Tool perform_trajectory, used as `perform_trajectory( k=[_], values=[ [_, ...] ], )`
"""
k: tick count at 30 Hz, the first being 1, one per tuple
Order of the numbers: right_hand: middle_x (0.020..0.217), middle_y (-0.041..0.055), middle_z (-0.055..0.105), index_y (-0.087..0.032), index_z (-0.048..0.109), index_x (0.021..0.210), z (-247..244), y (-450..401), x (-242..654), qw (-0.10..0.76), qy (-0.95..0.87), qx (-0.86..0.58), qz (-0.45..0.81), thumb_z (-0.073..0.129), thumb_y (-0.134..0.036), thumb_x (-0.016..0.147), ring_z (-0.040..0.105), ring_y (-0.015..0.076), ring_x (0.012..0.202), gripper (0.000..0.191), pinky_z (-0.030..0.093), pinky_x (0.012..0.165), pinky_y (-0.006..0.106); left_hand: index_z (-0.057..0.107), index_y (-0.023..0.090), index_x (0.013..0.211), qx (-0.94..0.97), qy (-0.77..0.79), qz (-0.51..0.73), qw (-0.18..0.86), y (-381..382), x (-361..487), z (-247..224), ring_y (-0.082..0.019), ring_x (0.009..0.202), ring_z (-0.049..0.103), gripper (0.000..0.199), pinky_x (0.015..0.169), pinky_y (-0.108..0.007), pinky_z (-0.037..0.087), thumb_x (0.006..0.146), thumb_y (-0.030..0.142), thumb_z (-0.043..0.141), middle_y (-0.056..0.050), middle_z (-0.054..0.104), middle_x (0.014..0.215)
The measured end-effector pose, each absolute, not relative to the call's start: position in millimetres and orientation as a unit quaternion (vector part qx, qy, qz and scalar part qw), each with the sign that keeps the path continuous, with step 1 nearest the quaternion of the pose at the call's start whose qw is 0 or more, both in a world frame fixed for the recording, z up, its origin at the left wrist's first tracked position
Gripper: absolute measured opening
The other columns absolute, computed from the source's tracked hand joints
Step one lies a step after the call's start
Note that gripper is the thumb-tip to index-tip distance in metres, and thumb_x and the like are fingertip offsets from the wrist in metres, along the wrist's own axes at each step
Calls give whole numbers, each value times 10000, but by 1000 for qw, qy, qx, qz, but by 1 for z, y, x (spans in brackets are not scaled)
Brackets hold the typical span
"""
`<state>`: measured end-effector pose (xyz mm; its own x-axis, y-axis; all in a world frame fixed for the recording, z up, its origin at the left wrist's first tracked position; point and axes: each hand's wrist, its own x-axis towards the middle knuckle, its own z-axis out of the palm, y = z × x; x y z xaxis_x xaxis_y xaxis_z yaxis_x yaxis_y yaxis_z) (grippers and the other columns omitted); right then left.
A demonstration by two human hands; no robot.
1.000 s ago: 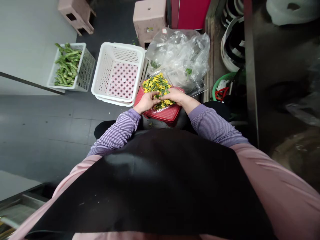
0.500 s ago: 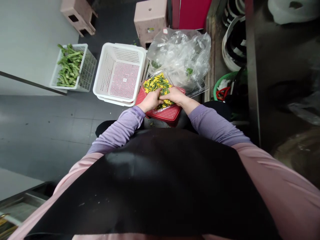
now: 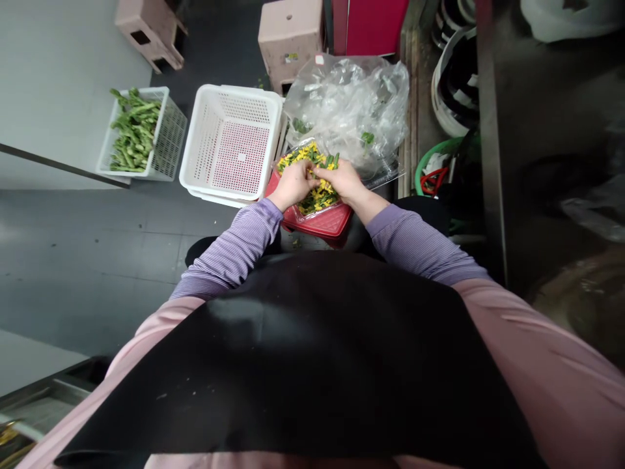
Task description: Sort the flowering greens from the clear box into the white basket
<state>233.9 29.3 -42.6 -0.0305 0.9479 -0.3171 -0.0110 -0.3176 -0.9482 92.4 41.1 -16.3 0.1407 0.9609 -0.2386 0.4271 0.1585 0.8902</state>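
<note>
A clear plastic tray of yellow-flowered green stems (image 3: 317,202) rests on a red stool (image 3: 325,225) in front of my knees. My left hand (image 3: 293,185) is over the left part of the tray, its fingers bent and closed against the flowers; what they grip is hidden. Opposite it, my right hand (image 3: 346,179) closes on a few green stems (image 3: 334,160), whose cut ends stick up past the fingers. The two hands' fingertips meet over the middle of the tray.
To the left stand a white plastic basket (image 3: 196,146) and a smaller basket (image 3: 168,146) holding thick green stalks (image 3: 134,130). Behind the tray lies a big clear plastic bag (image 3: 349,98). A pink stool (image 3: 290,32) is beyond. At right are a green bin (image 3: 420,170) and a metal table edge (image 3: 493,163).
The green stems now stand up at my right hand's fingers. Both hands have shifted slightly over the tray, the left one turning more inward.
</note>
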Motion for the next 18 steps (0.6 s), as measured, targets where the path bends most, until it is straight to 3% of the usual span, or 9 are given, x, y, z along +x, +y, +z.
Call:
perform_trajectory(
  k=[4,9,14,18],
  values=[
    [990,79,743,-166,641,1094,-44,31,237,409,-417,-553,595,812,-430,741,709,234,1004,473,555,907,367,655,135,759,527,606,266,534,35,88,-15,-133,597,603,113,610,-247,503,751,52,731,-1,576,579],
    [949,87,746,-151,640,1073,-38,26,237,401,-385,-546,626,785,-363,779,720,228,939,391,570,886,377,673,139,720,558,604,227,521,27,83,-15,-103,507,528,84,549,-224,469,781,113,726,17,543,520],
    [844,68,735,-153,659,1052,-43,26,237,384,-377,-557,633,744,-292,800,712,241,890,300,581,868,406,723,142,728,675,567,168,442,26,75,-20,-159,715,626,36,751,-260,504,757,141,745,-23,642,670],
    [813,80,706,-143,661,1050,-64,40,245,379,-408,-555,617,657,-307,851,693,251,834,257,593,821,446,757,137,777,753,597,71,268,25,64,-38,-247,978,647,76,869,-300,484,806,181,704,-119,688,936]
  ],
)
